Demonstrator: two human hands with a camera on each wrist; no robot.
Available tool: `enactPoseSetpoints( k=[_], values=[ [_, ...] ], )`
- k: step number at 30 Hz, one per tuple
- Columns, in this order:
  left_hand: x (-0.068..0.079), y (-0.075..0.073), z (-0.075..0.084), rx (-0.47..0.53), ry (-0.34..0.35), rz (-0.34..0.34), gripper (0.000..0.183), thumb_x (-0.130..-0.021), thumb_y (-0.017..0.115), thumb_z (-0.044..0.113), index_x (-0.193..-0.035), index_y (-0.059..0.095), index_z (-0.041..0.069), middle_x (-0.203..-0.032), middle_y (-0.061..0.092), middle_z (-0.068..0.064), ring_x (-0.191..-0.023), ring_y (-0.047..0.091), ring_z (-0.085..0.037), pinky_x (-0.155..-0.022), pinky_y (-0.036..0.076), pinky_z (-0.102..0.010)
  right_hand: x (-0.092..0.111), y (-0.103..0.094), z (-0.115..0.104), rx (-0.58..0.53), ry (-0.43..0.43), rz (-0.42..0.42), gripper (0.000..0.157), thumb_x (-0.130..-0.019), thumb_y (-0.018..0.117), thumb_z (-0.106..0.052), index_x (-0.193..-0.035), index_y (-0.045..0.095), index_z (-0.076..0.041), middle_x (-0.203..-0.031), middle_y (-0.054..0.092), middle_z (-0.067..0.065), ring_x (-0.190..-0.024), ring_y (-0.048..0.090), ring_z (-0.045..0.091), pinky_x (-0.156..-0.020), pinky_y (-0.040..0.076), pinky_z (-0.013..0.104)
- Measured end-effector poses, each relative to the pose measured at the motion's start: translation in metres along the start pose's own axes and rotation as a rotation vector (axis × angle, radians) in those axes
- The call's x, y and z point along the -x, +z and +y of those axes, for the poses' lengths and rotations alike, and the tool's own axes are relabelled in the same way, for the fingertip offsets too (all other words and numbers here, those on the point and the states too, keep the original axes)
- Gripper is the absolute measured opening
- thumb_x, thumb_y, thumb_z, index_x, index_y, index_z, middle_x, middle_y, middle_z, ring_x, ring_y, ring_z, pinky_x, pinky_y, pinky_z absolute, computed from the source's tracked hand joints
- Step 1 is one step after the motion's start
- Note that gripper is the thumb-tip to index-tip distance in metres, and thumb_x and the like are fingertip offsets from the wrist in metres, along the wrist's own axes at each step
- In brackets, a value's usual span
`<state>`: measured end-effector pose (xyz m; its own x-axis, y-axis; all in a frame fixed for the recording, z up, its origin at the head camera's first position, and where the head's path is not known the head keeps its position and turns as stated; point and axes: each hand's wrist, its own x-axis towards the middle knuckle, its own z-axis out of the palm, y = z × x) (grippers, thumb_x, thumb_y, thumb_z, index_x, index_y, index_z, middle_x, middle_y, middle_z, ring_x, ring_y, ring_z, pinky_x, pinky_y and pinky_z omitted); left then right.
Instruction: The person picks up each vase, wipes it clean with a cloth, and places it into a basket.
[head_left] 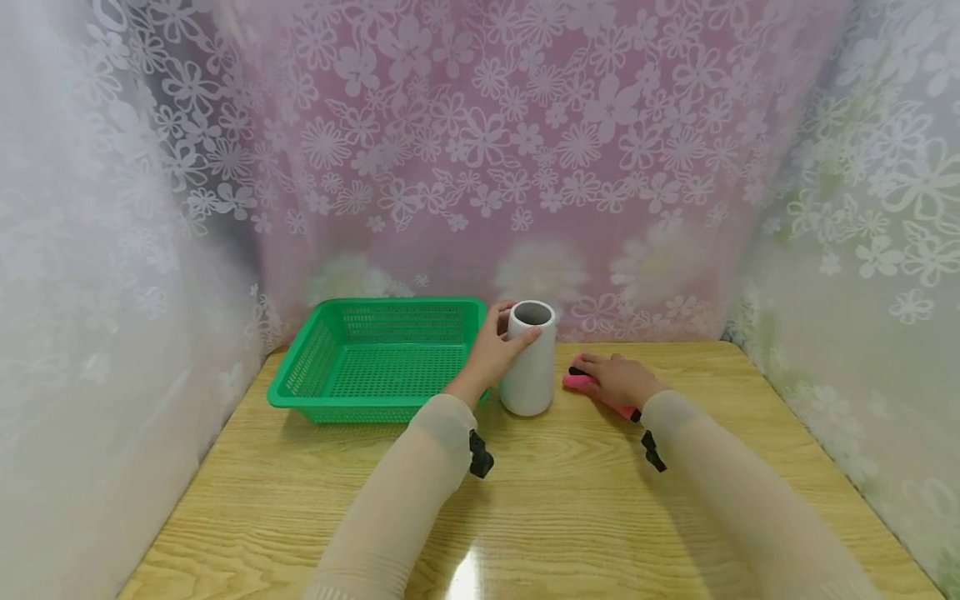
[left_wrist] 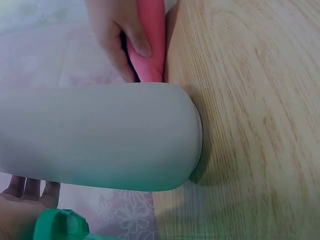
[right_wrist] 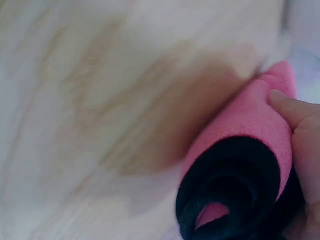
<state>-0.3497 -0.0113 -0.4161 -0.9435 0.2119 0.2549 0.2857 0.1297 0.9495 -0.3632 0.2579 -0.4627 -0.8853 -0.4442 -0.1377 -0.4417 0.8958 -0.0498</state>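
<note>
A tall white cylindrical vase (head_left: 528, 379) stands upright on the table, its round mouth facing up. My left hand (head_left: 491, 350) grips it near the top, thumb on the front and fingers round the far left side. To the right of the vase, my right hand (head_left: 621, 380) holds a soft pink and black rolled cloth item (right_wrist: 245, 117) low over the tabletop. The right thumb presses on its pink fleecy side, and black layers curl in a spiral at its near end. In the left wrist view the pink cloth (left_wrist: 151, 42) shows just beyond the vase.
A green plastic basket (head_left: 360, 403) with perforated walls sits left of the vase, close by the left wrist. The wood-grain table (head_left: 555, 508) ends at a flowered pink curtain (head_left: 465, 192) behind. Pale flowered curtains hang on both sides.
</note>
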Motion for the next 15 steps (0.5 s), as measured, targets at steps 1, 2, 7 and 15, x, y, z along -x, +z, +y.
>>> enactPoseSetpoints(
  k=[1, 2, 7, 15],
  values=[
    [0.000, 0.000, 0.000, 0.000, -0.001, -0.001, 0.072, -0.090, 0.074, 0.046, -0.148, 0.039, 0.024, -0.137, 0.052, -0.004, -0.128, 0.054, -0.027, -0.102, 0.046, -0.049, 0.000, -0.002, 0.000, -0.009, -0.009, -0.007, 0.055, -0.106, 0.048, -0.040, -0.155, 0.041, -0.017, -0.160, 0.034, 0.012, -0.126, 0.046, 0.054, -0.095, 0.044, 0.065],
    [0.001, 0.000, 0.000, 0.000, -0.004, -0.001, 0.071, -0.090, 0.074, 0.046, -0.148, 0.039, 0.025, -0.138, 0.052, -0.004, -0.128, 0.054, -0.027, -0.102, 0.046, -0.050, 0.000, -0.004, 0.001, -0.016, -0.019, -0.015, 0.055, -0.106, 0.049, -0.041, -0.154, 0.042, -0.016, -0.159, 0.036, 0.013, -0.127, 0.046, 0.054, -0.098, 0.042, 0.066],
    [0.001, -0.001, 0.002, 0.008, -0.011, -0.006, 0.070, -0.089, 0.074, 0.047, -0.146, 0.040, 0.027, -0.139, 0.051, -0.005, -0.129, 0.053, -0.027, -0.103, 0.046, -0.050, 0.007, -0.015, 0.001, -0.038, -0.036, -0.037, 0.051, -0.106, 0.052, -0.033, -0.153, 0.044, -0.014, -0.156, 0.040, 0.016, -0.130, 0.046, 0.052, -0.104, 0.037, 0.064],
    [0.001, 0.000, 0.000, 0.012, 0.000, -0.005, 0.068, -0.090, 0.074, 0.045, -0.146, 0.041, 0.026, -0.136, 0.053, -0.004, -0.127, 0.054, -0.025, -0.103, 0.045, -0.049, 0.023, -0.031, -0.002, -0.092, -0.035, 0.006, 0.051, -0.104, 0.054, -0.024, -0.152, 0.044, -0.011, -0.152, 0.043, 0.022, -0.124, 0.053, 0.048, -0.099, 0.042, 0.063]
  ],
)
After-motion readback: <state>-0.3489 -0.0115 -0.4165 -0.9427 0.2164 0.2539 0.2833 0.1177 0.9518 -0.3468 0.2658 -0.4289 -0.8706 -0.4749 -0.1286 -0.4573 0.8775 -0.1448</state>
